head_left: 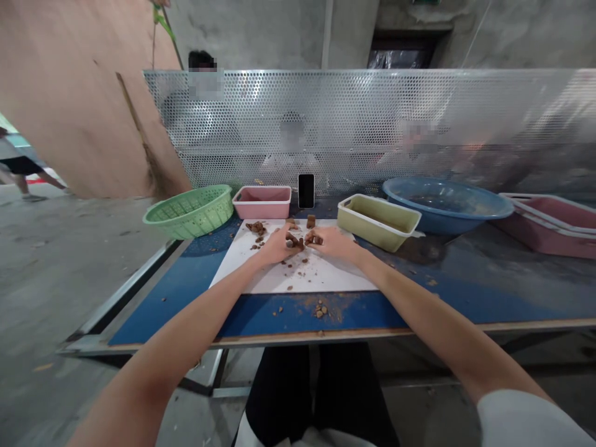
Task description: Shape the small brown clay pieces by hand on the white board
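Both hands are over a white board (261, 279) strewn with brown crumbs. My left hand (277, 246) has its fingers curled round a brown lump (292, 240). Close beside it, my right hand (328, 242) is closed on another brown lump (313, 238). Small dark bits show between the two hands. Just beyond the fingers stands a brown block (311, 220), with a second one partly hidden behind my left hand. A pile of brown clumps (256, 228) lies on the board's left part.
Behind the board are a pink basket (263, 210) and a phone (306, 190). A green basket (190, 214) sits left; a yellow-green tub (377, 230), blue basin (447, 217) and pink tubs (554, 233) sit right. A person is behind the perforated metal screen (344, 124).
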`<state>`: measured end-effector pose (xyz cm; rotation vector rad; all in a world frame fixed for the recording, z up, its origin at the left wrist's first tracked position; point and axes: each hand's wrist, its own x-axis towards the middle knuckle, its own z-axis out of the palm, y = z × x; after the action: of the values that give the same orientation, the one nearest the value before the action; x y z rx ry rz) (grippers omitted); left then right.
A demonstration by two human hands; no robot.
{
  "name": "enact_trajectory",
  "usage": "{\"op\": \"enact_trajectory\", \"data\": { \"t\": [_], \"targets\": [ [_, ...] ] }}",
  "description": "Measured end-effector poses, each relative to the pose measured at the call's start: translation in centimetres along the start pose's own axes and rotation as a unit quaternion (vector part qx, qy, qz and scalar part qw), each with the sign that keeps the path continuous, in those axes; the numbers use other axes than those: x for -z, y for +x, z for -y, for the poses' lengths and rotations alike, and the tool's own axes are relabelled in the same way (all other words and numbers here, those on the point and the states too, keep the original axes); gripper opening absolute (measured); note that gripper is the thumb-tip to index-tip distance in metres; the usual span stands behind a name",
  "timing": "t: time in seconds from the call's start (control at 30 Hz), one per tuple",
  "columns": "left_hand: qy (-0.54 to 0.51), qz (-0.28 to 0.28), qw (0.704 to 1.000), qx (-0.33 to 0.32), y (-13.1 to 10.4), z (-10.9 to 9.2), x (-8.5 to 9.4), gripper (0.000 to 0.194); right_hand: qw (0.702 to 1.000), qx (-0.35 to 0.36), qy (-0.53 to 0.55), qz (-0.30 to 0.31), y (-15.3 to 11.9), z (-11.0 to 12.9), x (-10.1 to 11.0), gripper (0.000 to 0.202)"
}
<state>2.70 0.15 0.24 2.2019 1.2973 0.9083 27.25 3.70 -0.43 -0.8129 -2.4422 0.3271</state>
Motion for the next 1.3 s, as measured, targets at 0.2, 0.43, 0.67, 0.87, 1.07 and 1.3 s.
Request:
{"op": "enact_trajectory", "data": {
  "t": [0.2,0.43,0.67,0.87,1.07,1.3],
  "targets": [
    [-0.073,0.03,0.997,-0.005,0.2,0.7,0.4,0.071,0.999,0.0,-0.018,-0.027,-0.4,1.0,0.3,0.013],
    [-0.14,0.049,0.989,-0.027,0.3,1.6,0.2,0.071,0.993,-0.03,0.083,-0.079,-0.4,0.8,-0.1,0.016],
    [-0.055,0.03,0.997,-0.035,0.6,1.8,0.3,0.058,0.999,-0.022,0.015,-0.047,-0.2,0.3,-0.2,0.023],
    [0.036,0.0,0.997,-0.074,0.5,2.1,0.2,0.035,0.999,-0.013,-0.028,-0.019,0.1,0.2,-0.3,0.023],
    [0.068,0.001,0.995,-0.072,0.8,2.5,0.0,0.034,0.993,-0.024,-0.113,0.016,0.2,0.6,-0.1,0.029],
    [0.083,0.008,0.993,-0.078,1.2,2.8,-0.1,0.031,0.957,0.099,-0.257,0.093,0.4,0.2,-0.1,0.033]
  ]
}}
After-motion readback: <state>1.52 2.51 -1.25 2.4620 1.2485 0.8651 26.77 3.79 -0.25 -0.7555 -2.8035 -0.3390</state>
